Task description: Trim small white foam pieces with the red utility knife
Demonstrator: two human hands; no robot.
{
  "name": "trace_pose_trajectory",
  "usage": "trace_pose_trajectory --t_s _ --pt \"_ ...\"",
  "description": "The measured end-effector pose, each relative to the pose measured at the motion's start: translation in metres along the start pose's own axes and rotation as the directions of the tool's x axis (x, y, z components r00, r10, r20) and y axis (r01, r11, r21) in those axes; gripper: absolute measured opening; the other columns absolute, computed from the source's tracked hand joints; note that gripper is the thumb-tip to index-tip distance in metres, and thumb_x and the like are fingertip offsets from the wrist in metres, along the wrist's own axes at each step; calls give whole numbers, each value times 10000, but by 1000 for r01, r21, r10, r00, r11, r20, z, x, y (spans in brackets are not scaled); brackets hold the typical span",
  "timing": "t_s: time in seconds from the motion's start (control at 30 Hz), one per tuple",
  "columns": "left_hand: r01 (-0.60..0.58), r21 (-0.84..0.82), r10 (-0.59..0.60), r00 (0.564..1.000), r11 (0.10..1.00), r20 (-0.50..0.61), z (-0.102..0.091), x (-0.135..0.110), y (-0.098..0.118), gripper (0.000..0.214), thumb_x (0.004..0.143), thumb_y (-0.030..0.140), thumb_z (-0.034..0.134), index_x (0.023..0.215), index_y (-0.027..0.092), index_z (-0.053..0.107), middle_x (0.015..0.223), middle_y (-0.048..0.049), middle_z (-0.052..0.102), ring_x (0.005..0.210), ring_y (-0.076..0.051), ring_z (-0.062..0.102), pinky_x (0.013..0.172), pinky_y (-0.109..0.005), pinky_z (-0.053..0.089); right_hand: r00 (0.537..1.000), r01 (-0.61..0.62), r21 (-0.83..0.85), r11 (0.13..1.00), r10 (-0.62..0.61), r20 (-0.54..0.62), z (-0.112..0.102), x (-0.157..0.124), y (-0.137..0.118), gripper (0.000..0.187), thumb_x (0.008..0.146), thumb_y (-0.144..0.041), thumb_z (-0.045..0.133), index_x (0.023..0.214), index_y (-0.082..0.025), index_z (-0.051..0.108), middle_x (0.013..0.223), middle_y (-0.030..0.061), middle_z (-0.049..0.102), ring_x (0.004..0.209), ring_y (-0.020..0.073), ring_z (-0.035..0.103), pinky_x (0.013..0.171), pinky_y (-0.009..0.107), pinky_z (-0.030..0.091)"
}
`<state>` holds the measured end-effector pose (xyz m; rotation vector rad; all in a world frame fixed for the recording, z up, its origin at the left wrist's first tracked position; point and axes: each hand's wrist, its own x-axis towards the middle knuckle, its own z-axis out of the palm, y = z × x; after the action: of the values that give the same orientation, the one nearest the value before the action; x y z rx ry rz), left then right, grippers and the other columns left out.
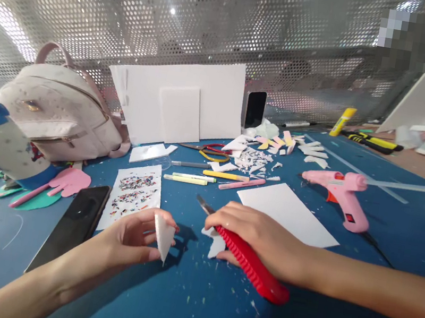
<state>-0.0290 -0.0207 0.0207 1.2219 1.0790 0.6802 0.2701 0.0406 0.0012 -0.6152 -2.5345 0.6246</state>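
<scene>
Left arm (39,282) nearest; left hand (136,235) pinches white piece (163,237) over blue table (173,303). Piece looks light, stiff, easily snapped; best held by edges. Right hand (260,236) wrapped round red knife (247,261), white scraps (217,247) just beside. Hold handle (267,285), not blade (204,205).

Blue tabletop (188,311), sm. white crumbs (254,309) on near side of R hand (260,236). L of L hand (131,237): dk phone (76,220) lying flat; further out, pink cutout (72,181) overlapping teal cutout (38,202). Just past L hand: white sheet (156,172) w/ multicol. bits (138,182). Beyond gap btwn hands: yel. pen (226,175), pink pen (241,184), 2 pale pens (187,180), scissors (196,148) behind those. Past R hand: plain sheet (292,214), then pile of white scraps (253,160). Well R of R hand: pink glue gun (347,188) on its side, clear stick (400,185) out the back. Way past L hand: white panel (222,96) standing, backpack (66,117) to its L. Way past R hand: 2nd phone (255,109), upright.
</scene>
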Motion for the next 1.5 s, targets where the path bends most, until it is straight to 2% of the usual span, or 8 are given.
trace_pose_trajectory --t_s 0.23,0.4,0.57,0.77,0.93,1.1,1.3,1.5 --pt "-179 342 163 984 923 73 6 12 -6 306 835 213 755 1132 254 693 1196 -50 645 1043 -197 617 843 -287 503 982 -160 -9 987 158 -107 -26 -8 8 345 977 -363 711 1291 -277 598 1306 93 665 1147 272 673 931 378 538" --pt "-311 619 301 946 721 124 21 17 -12 446 814 105 575 1202 289 695 1141 -27 636 896 -154 608 797 -274 506 977 -188 132 973 199 -75 -26 -7 -8 241 1004 -311 645 1237 -261 614 1179 42 739 893 178 733 786 270 542" --pt "-271 707 276 955 653 112 27 17 -15 464 845 136 538 1273 280 648 1164 -40 630 829 -144 608 749 -277 520 982 -182 257 949 188 0 -22 -8 -11 268 1057 -415 534 1236 -238 625 944 25 764 825 182 730 735 274 528" --pt "-100 581 124 992 808 -1 21 2 0 349 940 261 548 1285 279 597 1103 -18 701 907 -155 685 846 -294 573 962 -270 354 895 265 62 -26 -6 -17 389 1068 -561 440 1260 -265 606 980 34 721 827 201 672 707 301 494" --pt "-96 416 75 995 904 67 19 -11 -4 352 933 193 568 1270 290 589 1115 -4 716 1015 -149 720 898 -258 585 950 -309 278 909 310 42 -29 1 -26 355 1066 -530 411 1170 -300 661 1022 26 734 903 229 666 683 302 459" --pt "-349 607 291 936 714 196 20 -5 -14 468 968 54 460 1296 357 601 1254 -5 603 1028 -117 661 930 -243 549 972 -234 289 928 232 43 -27 4 -23 315 1081 -481 412 1145 -289 653 1119 16 742 980 225 686 729 298 467" --pt "-420 758 266 907 499 327 23 15 -8 521 984 89 548 1450 322 523 1401 -76 539 1218 -238 614 1039 -392 539 947 -289 312 905 318 -48 -30 0 -22 320 1080 -487 422 1088 -287 672 983 -15 692 789 159 629 727 277 458" --pt "-419 778 256 907 469 335 26 30 4 203 911 107 719 1058 226 644 1319 -70 615 1184 -265 605 999 -405 508 923 -334 343 878 379 -70 -35 -12 -18 390 1065 -576 451 1067 -265 686 919 1 704 772 168 618 723 283 450"
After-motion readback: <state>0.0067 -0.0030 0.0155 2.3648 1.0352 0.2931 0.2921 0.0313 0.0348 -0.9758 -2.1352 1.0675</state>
